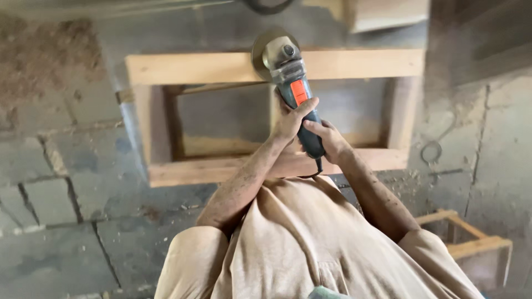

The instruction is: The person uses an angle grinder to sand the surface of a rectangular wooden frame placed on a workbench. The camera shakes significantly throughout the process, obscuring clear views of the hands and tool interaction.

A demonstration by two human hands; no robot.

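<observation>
Now both the left hand (292, 119) and right hand (328, 138) grip an angle grinder (288, 72) on a wooden frame (354, 63).

The angle grinder (293, 94) has a dark teal-grey body, an orange switch patch and a dull brass-coloured disc at 12 o'clock. The wooden frame (221, 66) is pale yellow-tan. The floor (66, 182) is mottled grey, and the shirt (310, 243) is beige.

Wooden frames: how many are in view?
2. One large wooden frame lies under the angle grinder both hands grip; a smaller wooden frame sits at lower right, partly cut off. Others may be hidden.
</observation>
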